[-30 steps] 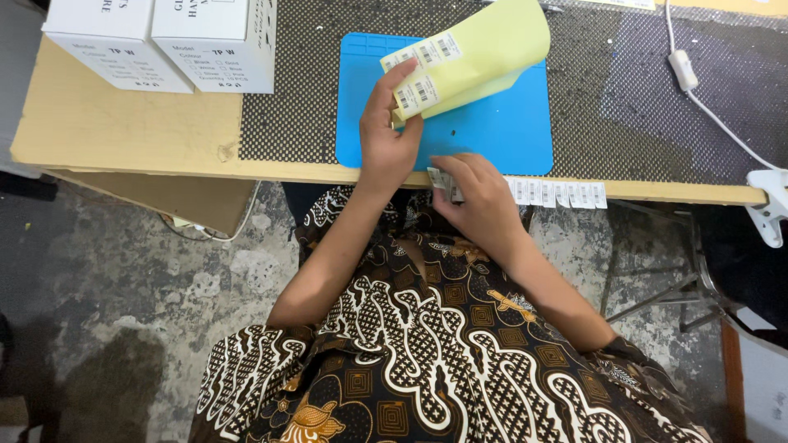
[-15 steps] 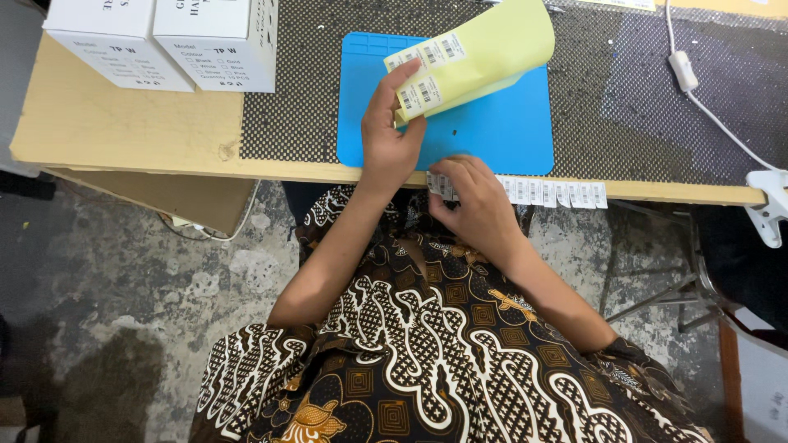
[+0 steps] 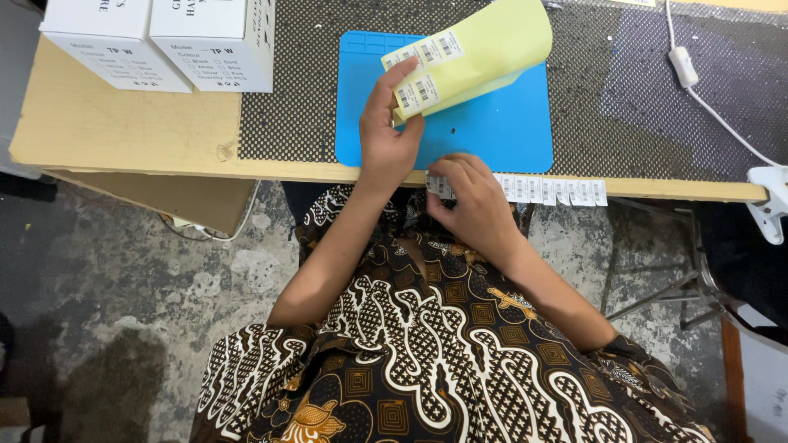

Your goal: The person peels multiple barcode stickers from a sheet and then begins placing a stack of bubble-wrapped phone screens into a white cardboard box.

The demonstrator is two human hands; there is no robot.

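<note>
A yellow label sheet [image 3: 484, 49] lies curled over the blue mat [image 3: 492, 131] near the table's [image 3: 107, 131] front edge, pinched at its lower corner by the left hand [image 3: 390, 131]. The right hand [image 3: 468, 201] closes its fingertips on a strip of white labels [image 3: 550, 190] stuck along that front edge. Two white boxes [image 3: 164, 37] stand at the back left corner.

yellow label sheet [image 3: 484, 49] tilted slightly higher
</note>
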